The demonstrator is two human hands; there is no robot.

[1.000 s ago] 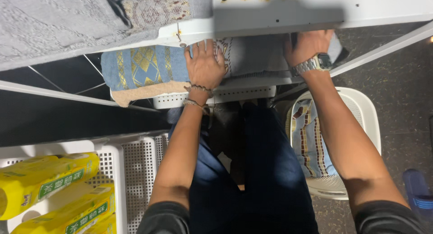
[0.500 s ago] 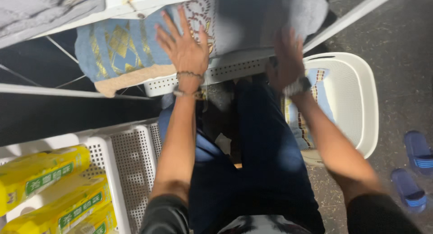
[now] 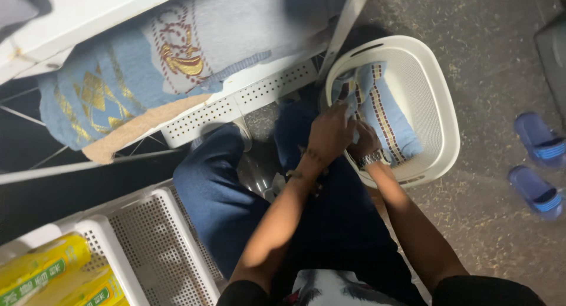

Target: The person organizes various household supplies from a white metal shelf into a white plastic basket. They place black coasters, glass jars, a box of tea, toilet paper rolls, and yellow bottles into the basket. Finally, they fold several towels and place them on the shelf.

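My left hand (image 3: 331, 132) and my right hand (image 3: 361, 142) reach together into a round white laundry basket (image 3: 439, 114) on the floor. Both close on the near end of a light blue towel with brown patterned stripes (image 3: 383, 114) that lies in the basket. The left hand lies partly over the right, so the right hand's fingers are mostly hidden. A wristwatch shows on my right wrist and bracelets on my left. A folded blue and grey towel with gold patterns (image 3: 135, 70) lies on a white perforated shelf (image 3: 236, 102) to the upper left.
A white perforated crate (image 3: 153, 247) stands at the lower left with yellow packages (image 3: 47, 276) beside it. Two blue slippers (image 3: 536, 164) lie on the speckled floor at the right. A white rack frame (image 3: 348, 17) runs above the basket. My legs in dark trousers fill the centre.
Both hands left the folded towel on the shelf and dropped down and right into the basket, where they now grip the striped towel. The view has swung to the right.
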